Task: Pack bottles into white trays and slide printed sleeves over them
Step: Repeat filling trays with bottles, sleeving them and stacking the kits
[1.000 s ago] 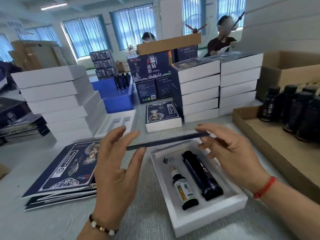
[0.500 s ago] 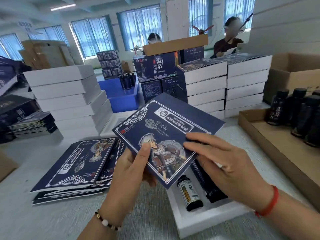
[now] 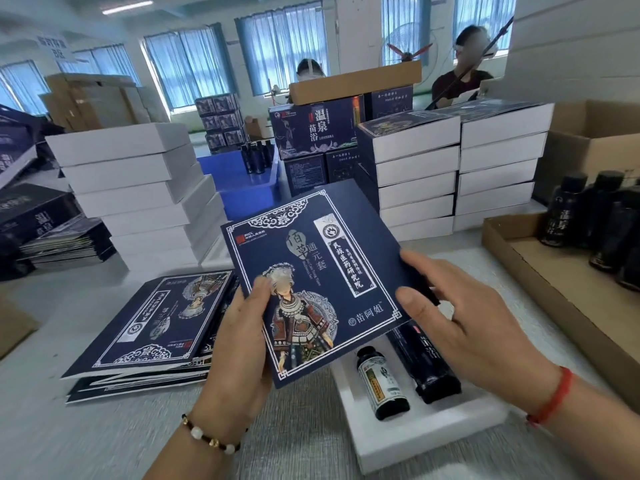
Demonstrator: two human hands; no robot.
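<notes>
I hold a flat dark-blue printed sleeve point(image 3: 311, 278) tilted up over the table, its printed face toward me. My left hand point(image 3: 242, 337) grips its lower left edge, thumb on the front. My right hand point(image 3: 457, 317) holds its right edge with the fingers curled round it. Under the sleeve lies a white tray point(image 3: 415, 438) with a small dark bottle point(image 3: 381, 386) and a long dark bottle point(image 3: 433, 362) in its slots; the tray's far half is hidden by the sleeve.
A stack of flat printed sleeves point(image 3: 156, 327) lies at the left. Stacks of white trays point(image 3: 138, 188) and sleeved boxes point(image 3: 415, 174) stand behind. A cardboard tray point(image 3: 540, 271) with several dark bottles point(image 3: 568, 209) sits at the right. Two people work at the back.
The sleeve went from edge-on and level to face-up and tilted toward me, and it is closer to the camera. Both hands shifted their hold along its edges.
</notes>
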